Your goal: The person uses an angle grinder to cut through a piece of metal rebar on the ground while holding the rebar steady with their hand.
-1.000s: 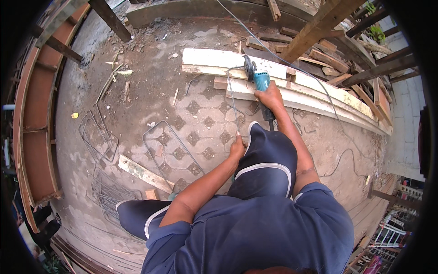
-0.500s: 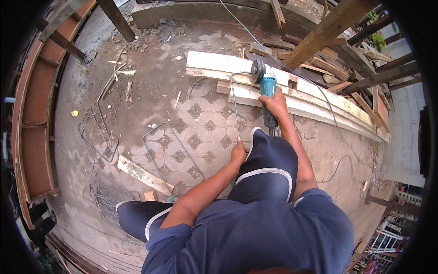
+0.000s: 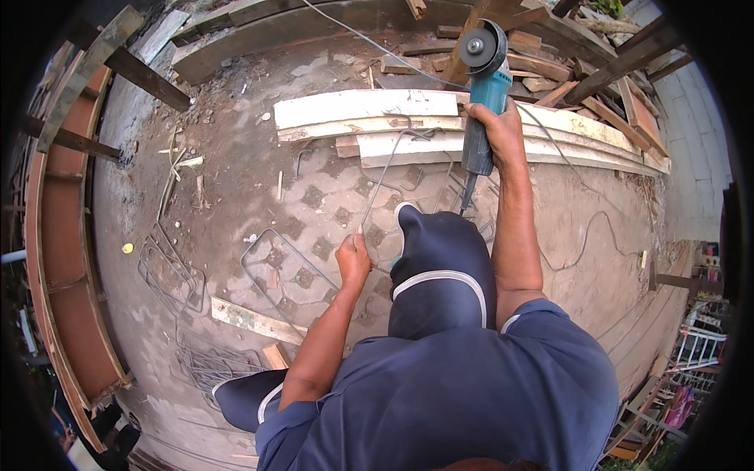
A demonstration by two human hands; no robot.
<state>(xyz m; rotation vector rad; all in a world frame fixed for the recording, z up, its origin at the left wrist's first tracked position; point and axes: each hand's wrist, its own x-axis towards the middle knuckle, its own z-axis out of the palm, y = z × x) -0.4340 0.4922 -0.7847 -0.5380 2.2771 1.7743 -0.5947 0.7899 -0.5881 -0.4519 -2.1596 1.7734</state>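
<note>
My right hand (image 3: 503,132) is wrapped round the body of a teal and black angle grinder (image 3: 490,90), raised above the white boards with its disc at the far end. Whether the disc spins I cannot tell. In my left hand (image 3: 354,259) is a thin bent steel rod (image 3: 380,184), pinched near its lower end. The rod slants away from me, and its far end lies over the edge of the stacked white boards (image 3: 345,111). Grinder and rod are apart. Left of my left hand, a rectangular wire frame (image 3: 275,267) lies on the paving.
More bent wire frames (image 3: 169,271) and a wire heap (image 3: 216,361) lie at the left. A loose plank (image 3: 255,319) is near my left forearm. Scrap wood (image 3: 542,67) is piled beyond the boards. A cable (image 3: 361,35) crosses the far side. Wooden posts (image 3: 148,78) stand around.
My right hand has lifted the grinder up and away from the rod, its disc now turned more toward view. My left hand has shifted left with the rod, which tilts more.
</note>
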